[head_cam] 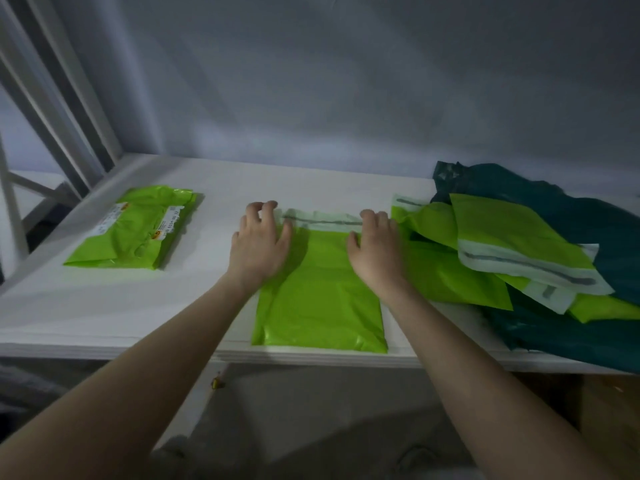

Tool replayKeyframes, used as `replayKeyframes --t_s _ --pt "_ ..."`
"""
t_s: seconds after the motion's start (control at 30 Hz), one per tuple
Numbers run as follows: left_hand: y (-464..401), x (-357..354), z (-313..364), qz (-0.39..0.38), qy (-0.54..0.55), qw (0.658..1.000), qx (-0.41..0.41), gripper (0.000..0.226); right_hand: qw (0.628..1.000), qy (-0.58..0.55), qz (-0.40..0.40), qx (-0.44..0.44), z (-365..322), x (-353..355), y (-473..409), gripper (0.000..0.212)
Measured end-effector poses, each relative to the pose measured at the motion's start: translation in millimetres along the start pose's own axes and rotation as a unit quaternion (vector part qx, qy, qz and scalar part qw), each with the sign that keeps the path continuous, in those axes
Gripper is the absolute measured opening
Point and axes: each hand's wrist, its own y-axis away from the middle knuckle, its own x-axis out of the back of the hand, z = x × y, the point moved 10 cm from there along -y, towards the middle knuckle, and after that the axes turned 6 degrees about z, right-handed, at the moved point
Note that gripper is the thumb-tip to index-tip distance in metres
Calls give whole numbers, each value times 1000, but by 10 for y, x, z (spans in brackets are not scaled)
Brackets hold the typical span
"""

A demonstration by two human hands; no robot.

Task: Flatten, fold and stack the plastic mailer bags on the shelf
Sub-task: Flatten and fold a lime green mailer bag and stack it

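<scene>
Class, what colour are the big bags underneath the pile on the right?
Dark teal bags, seen in the head view.

One white shelf point(207, 188). Two hands: left hand point(260, 242), right hand point(375, 249). One flat green mailer point(320, 289) at the centre. One folded green stack point(133, 232) to the left, layers uncountable. Perhaps four loose green mailers point(512, 233) in the right-hand heap, overlapping. At least one dark teal bag point(568, 216) beneath.
</scene>
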Motion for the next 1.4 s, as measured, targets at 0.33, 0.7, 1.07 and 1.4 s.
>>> replayKeyframes --t_s 0.33,0.7,1.07,1.4 --pt "101 42 -389 -156 52 981 98 46 952 -185 -163 -181 381 -35 197 51" --pt "337 -192 -464 -191 261 912 254 42 889 -271 -192 -315 518 -244 492 56" --pt "246 -17 -428 -120 310 907 256 9 834 -406 -120 -353 585 -141 406 29" --pt "359 -84 -327 -179 434 835 287 21 741 -498 -191 -409 411 -188 543 36"
